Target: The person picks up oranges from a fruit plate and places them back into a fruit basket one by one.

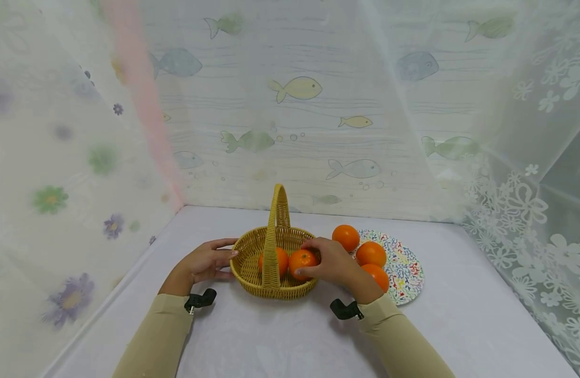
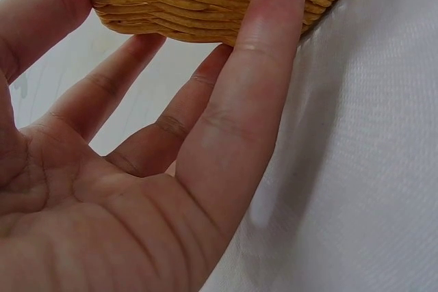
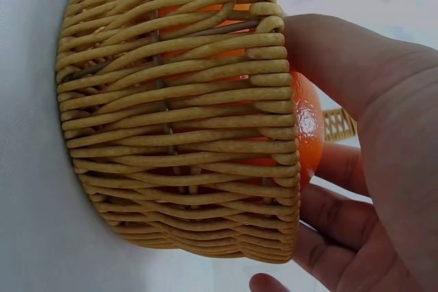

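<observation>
A yellow wicker basket (image 1: 252, 287) with a tall arched handle (image 1: 273, 231) stands on the table. My left hand (image 1: 208, 261) holds its left side, thumb at the rim; in the left wrist view, spread fingers (image 2: 233, 114) lie against the weave. My right hand (image 1: 334, 262) reaches over the right rim and grips an orange (image 1: 303, 261) inside the basket. Beside that fruit, another orange (image 1: 281, 261) sits partly behind the handle. In the right wrist view, the gripped orange (image 3: 308, 128) shows above the rim, its lower part behind the weave.
Right of the basket lies a round plate (image 1: 405, 268) with a multicoloured pattern. Three oranges (image 1: 371, 254) are along its left side, one partly hidden by my right wrist. A white cloth (image 1: 271, 336) covers the table, and printed curtains (image 1: 299, 131) hang behind it.
</observation>
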A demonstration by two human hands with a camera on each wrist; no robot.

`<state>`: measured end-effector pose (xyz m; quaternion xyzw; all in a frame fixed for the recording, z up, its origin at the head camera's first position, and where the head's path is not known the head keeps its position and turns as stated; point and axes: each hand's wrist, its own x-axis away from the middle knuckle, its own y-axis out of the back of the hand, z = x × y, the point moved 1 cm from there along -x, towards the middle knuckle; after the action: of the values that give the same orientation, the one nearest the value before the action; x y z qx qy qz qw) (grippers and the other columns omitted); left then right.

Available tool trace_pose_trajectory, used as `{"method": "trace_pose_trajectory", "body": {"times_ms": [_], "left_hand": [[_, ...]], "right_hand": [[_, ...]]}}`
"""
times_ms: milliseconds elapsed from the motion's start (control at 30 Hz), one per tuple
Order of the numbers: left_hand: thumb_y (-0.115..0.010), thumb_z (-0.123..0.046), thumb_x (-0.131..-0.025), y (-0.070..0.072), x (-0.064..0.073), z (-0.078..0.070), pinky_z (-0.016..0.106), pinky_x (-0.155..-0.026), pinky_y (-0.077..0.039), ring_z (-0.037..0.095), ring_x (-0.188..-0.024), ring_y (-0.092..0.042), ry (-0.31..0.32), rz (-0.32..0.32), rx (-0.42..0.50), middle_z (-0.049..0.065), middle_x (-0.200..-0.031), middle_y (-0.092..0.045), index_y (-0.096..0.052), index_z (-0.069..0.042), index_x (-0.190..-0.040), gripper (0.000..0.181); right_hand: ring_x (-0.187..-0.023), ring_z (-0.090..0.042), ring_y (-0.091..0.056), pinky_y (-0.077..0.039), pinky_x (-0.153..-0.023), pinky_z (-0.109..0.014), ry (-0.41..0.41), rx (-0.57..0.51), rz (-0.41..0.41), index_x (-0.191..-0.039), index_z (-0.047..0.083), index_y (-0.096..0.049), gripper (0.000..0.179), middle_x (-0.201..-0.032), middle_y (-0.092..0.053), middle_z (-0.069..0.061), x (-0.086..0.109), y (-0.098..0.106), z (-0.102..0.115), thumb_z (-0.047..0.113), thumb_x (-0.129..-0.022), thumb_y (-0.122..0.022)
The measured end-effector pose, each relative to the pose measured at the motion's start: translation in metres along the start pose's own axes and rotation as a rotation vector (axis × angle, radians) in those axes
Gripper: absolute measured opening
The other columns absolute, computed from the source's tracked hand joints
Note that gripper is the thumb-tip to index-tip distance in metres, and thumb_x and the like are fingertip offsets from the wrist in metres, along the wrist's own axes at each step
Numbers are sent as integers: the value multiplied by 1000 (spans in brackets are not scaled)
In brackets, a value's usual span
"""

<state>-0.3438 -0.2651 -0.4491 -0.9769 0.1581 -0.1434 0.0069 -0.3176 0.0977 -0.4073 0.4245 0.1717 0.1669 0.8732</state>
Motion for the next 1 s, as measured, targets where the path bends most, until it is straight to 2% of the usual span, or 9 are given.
{"method": "trace_pose_trajectory", "body": {"times_ms": [1000], "left_hand": [[-70, -22, -100, 1, -6, 6, 55, -92, -60, 23, -115, -69, 9, 8, -4, 10, -139, -63, -38, -12, -159, 68]], "right_hand": [[-103, -12, -61, -56, -94, -35, 41, 2, 17, -127, 18, -68, 58, -119, -68, 6, -3, -5, -5, 44, -80, -90]]}}
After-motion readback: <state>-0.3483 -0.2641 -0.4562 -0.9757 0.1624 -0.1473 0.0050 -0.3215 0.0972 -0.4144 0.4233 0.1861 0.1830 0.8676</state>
